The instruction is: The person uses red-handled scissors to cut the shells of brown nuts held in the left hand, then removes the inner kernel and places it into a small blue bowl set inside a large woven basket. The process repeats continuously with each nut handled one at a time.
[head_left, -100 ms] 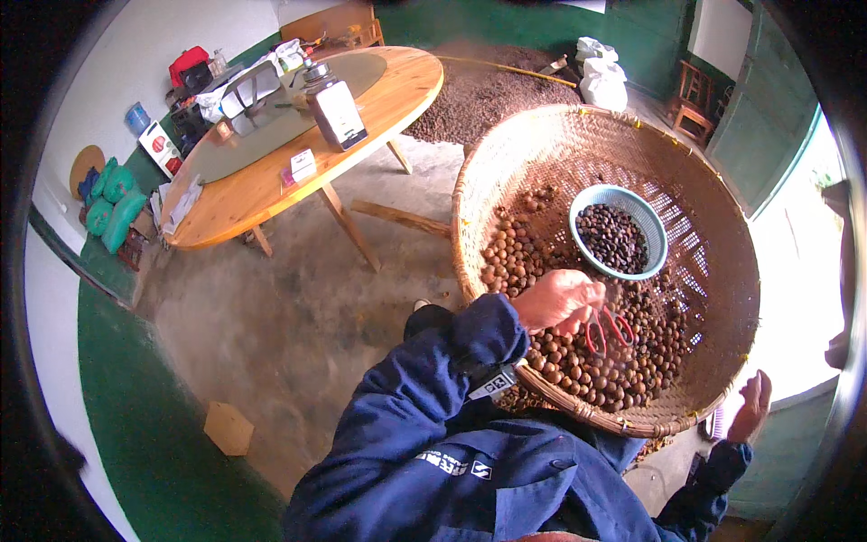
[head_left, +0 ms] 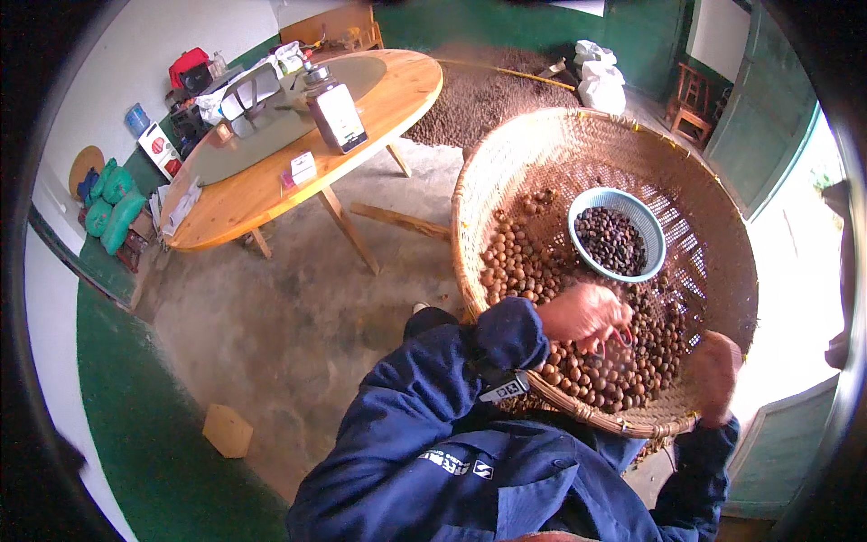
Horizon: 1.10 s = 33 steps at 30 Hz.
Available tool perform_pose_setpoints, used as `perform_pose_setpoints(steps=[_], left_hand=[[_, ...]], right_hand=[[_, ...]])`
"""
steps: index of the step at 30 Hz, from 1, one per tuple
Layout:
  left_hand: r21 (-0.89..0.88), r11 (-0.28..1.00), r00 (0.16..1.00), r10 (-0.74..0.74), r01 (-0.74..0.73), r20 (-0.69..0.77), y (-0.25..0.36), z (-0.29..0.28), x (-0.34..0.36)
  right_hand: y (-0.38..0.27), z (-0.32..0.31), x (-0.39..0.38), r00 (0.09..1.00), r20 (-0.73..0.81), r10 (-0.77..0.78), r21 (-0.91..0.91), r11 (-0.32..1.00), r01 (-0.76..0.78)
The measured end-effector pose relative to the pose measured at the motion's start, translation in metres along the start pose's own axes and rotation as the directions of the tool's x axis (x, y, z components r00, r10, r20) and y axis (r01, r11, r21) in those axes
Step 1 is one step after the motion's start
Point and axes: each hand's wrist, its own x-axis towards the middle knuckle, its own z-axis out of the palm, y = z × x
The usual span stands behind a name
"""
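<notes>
The big woven basket [head_left: 542, 154] is the main thing here. Lots of round brown nuts [head_left: 524, 266] lie in its near half. A blue bowl [head_left: 644, 219] sits in the basket past the nuts, and it is full of dark seeds [head_left: 610, 239]. The left hand [head_left: 585, 316] rests on the nuts in the basket, its fingers [head_left: 614, 318] curled around a small red tool [head_left: 623, 338]. The right hand [head_left: 715, 375] grips the basket's near rim, fingers closed on it. To the left of the basket stands a round wooden bench [head_left: 271, 190] with a jar [head_left: 334, 108] and boxes on it. Behind the basket, a brown heap [head_left: 488, 90] lies on the floor.
</notes>
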Motion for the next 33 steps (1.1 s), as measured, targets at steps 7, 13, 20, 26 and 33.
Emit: perform_pose_setpoints(steps=[7, 13, 20, 26, 33], left_hand=[[0.106, 0.992, 0.997, -0.064, 0.068, -0.039, 0.006, -0.003, -0.017], [0.12, 0.986, 0.915, 0.149, -0.112, -0.374, 0.027, -0.122, -0.069], [0.625, 0.78, -0.204, 0.617, 0.031, -0.76, 0.09, -0.359, -0.146], [0.47, 0.801, -0.436, 0.597, 0.37, -0.674, 0.093, -0.422, -0.164], [0.295, 0.785, -0.255, 0.49, 0.545, -0.834, 0.094, -0.454, -0.174]], right_hand=[[-0.055, 0.135, 0.034, 0.934, 0.345, -0.091, 0.161, 0.986, 0.037], [-0.023, 0.152, 0.04, 0.906, 0.413, 0.093, -0.039, 0.996, -0.084], [0.014, 0.148, 0.054, 0.792, 0.442, 0.421, 0.171, 0.827, -0.535], [0.03, 0.158, 0.06, 0.742, 0.454, 0.493, 0.149, 0.779, -0.609], [0.052, 0.167, 0.055, 0.763, 0.416, 0.495, 0.126, 0.799, -0.588]])
